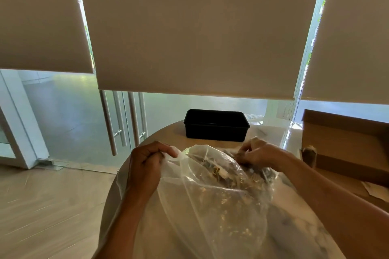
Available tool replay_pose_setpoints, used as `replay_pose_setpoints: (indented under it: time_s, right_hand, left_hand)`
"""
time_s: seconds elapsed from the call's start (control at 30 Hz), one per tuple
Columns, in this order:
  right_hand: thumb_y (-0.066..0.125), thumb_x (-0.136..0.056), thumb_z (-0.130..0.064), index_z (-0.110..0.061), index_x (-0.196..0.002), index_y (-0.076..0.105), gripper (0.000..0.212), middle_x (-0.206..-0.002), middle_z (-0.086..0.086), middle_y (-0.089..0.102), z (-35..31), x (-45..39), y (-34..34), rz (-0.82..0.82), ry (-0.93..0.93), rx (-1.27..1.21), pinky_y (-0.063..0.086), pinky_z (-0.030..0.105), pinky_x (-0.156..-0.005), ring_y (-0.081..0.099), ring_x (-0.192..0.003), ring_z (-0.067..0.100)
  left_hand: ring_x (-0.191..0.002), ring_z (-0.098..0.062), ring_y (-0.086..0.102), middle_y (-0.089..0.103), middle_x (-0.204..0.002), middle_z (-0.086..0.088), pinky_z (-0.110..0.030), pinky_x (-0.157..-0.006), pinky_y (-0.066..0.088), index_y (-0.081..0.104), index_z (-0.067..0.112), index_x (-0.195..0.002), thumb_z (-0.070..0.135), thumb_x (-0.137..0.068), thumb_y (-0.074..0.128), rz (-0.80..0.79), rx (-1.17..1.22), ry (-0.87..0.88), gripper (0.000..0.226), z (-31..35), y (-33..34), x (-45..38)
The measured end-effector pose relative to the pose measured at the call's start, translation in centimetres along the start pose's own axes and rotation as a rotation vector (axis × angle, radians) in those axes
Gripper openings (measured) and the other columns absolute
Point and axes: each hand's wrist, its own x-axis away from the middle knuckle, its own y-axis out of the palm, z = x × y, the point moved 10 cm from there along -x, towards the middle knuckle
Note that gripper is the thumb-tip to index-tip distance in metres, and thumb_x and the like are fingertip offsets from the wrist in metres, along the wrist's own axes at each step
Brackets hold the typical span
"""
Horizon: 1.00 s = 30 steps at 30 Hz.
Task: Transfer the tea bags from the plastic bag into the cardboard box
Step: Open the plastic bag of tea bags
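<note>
One plastic bag (210, 195) of uncounted tea bags (219, 171) is gripped at its mouth by the left hand (145, 166) and the right hand (259, 153). One cardboard box (347, 145) is seen right of it, one black container (216, 125) beyond.

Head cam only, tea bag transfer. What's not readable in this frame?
- Tea bags, head view: count and print unreadable through the crinkled clear plastic bag.
- Right hand: fingertips buried in the bag's mouth, so what it pinches is unclear.
- Cardboard box: cut off by the right edge; its inside barely shows.
- Black container: contents hidden by its dark walls and the low angle.
- Left hand grips the bag's rim; that is clear.
</note>
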Motion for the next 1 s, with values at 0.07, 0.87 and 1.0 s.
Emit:
replay_pose_setpoints:
  time_s: [0.07,0.87,1.0]
  right_hand:
    - [0.079,-0.075,-0.026,-0.024,-0.070,0.067,0.014,-0.078,0.000,0.063,0.0,-0.9,-1.6,0.122,-0.070,-0.041,0.047,0.025,-0.067,0.056,-0.071,0.011]
    - [0.071,-0.079,-0.008,-0.033,-0.059,0.065,0.032,-0.084,-0.004,0.065,-3.4,-5.1,-5.5,0.519,-0.216,0.073,0.051,0.033,-0.079,0.057,-0.086,0.018]
    - [0.074,-0.077,-0.014,-0.028,-0.072,0.075,0.015,-0.095,0.002,0.071,-2.7,-4.8,-5.3,0.559,-0.227,0.068,0.053,0.041,-0.083,0.061,-0.091,0.023]
  left_hand:
    - [-0.068,0.000,0.063,0.071,-0.071,0.012,-0.009,-0.057,0.042,0.072,0.023,-0.060,0.001,-0.062,0.036,-0.090,-0.001,0.018,0.042,0.3,1.2,0.2]
    - [-0.086,0.000,0.066,0.067,-0.104,0.023,-0.018,-0.073,0.053,0.072,0.037,-0.095,-0.006,-0.077,0.059,-0.761,-0.148,-0.083,0.048,1.0,8.6,4.8]
    - [-0.101,0.004,0.061,0.067,-0.110,0.021,-0.016,-0.077,0.052,0.072,0.035,-0.099,-0.002,-0.076,0.066,-0.720,-0.139,-0.013,0.044,1.8,8.6,4.9]
